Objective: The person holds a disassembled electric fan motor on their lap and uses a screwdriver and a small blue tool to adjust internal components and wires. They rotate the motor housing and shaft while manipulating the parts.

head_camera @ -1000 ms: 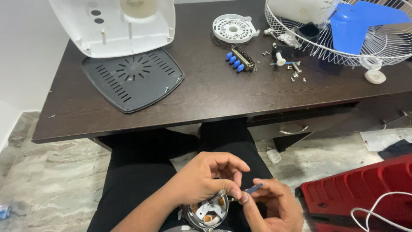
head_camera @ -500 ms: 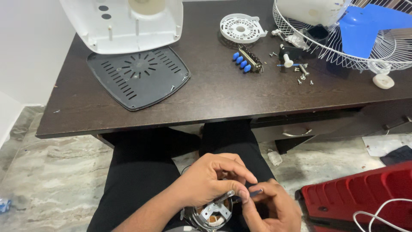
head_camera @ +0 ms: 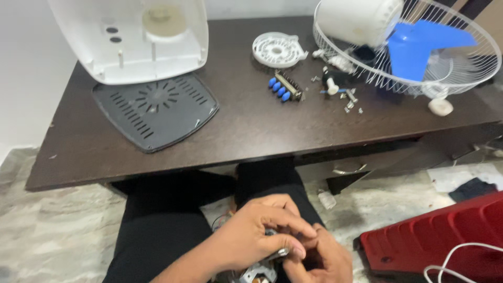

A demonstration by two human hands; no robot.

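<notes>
A small metal fan motor (head_camera: 258, 273) rests on my lap at the bottom edge of the view. My left hand (head_camera: 257, 230) lies curled over its top and grips it, hiding most of it. Pressed against the left fingertips, my right hand (head_camera: 320, 261) is closed around a thin screwdriver. Only the screwdriver's metal tip (head_camera: 283, 252) shows between the fingers of both hands. Both hands sit over my black trousers (head_camera: 167, 225), below the table's front edge.
On the dark wooden table (head_camera: 246, 131) are a white fan base shell (head_camera: 131, 42), a grey vented plate (head_camera: 154, 110), a white round cap (head_camera: 276, 50), a blue-button switch block (head_camera: 284, 88), loose screws (head_camera: 351, 102) and a wire guard with blue blade (head_camera: 419, 47). A red crate (head_camera: 445, 236) stands at right.
My hands have closed tighter together over the motor. The screwdriver's blue handle, visible before, is now hidden in my right hand.
</notes>
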